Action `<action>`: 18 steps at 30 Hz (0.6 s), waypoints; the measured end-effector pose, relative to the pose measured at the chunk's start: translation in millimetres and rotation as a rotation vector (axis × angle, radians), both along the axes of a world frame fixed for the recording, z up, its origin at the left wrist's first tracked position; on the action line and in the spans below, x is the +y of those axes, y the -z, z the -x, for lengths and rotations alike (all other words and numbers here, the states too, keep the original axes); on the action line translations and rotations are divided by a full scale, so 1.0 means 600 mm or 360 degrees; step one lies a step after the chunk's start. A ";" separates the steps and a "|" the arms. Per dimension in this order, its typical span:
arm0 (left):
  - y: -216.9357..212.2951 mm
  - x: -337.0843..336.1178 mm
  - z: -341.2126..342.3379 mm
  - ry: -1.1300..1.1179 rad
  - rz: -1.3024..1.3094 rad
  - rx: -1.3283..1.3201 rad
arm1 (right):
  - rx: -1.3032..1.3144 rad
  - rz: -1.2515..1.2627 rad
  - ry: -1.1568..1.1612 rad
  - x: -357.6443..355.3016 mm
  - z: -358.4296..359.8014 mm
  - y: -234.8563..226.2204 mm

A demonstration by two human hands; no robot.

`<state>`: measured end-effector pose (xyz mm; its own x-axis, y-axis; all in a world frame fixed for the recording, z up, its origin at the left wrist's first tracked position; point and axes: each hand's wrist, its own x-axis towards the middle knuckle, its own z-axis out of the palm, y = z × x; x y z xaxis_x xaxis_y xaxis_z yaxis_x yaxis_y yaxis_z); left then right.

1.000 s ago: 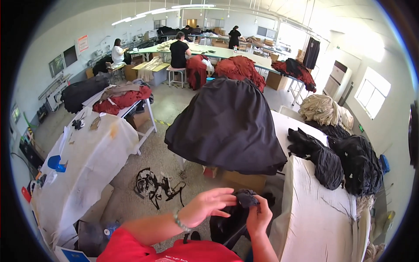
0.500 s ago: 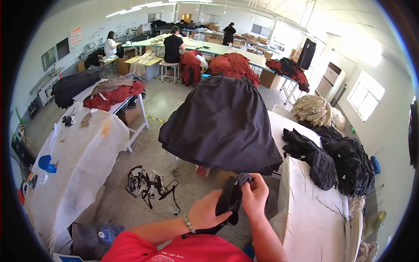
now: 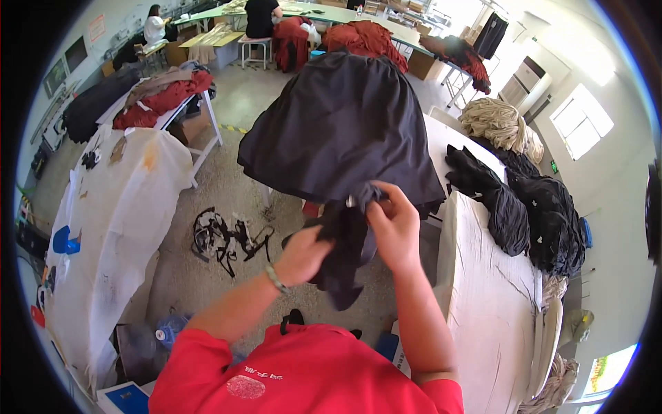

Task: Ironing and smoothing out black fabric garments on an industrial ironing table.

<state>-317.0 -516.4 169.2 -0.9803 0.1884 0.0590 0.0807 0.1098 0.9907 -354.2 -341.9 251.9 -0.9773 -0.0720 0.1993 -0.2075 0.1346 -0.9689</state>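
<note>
In front of my chest hangs a crumpled black garment (image 3: 343,241), with a small pale spot near its top edge. My right hand (image 3: 398,228) pinches that upper edge between thumb and fingers. From the left, my left hand (image 3: 303,255) grips the cloth's side; it is slightly blurred and its fingertips are hidden in the folds. Just beyond both hands, a wide black skirt (image 3: 341,131) drapes over a table end, its hem hanging below.
A white-covered table (image 3: 131,200) stands left, a pale padded board (image 3: 486,310) right. Black garments (image 3: 545,221) and a beige cloth bundle (image 3: 500,124) lie at the right. Black straps (image 3: 227,238) litter the floor. Farther off, a person in black (image 3: 261,17) sits by red cloth heaps (image 3: 362,41).
Both hands have moved up and outward with the garment, which now hangs longer below them. My left hand has shifted left. The view has tipped downward, showing more of my red shirt.
</note>
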 end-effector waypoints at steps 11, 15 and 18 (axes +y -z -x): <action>-0.009 -0.088 0.030 -0.0320 -0.0220 -0.0070 | -0.0118 -0.0453 -0.0129 0.004 -0.030 0.202; 0.009 -0.133 0.021 -0.0337 0.0104 0.0255 | -0.0523 -0.0822 0.0158 0.086 -0.029 0.204; 0.106 -0.141 0.000 -0.0148 0.0723 0.0452 | -0.0553 -0.1960 0.0298 0.155 -0.033 0.215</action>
<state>-317.0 -600.9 105.8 -0.9513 0.1701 0.2570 0.3082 0.5411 0.7824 -334.4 -249.0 122.9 -0.9793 0.1173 -0.1651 0.1477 0.9714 -0.1859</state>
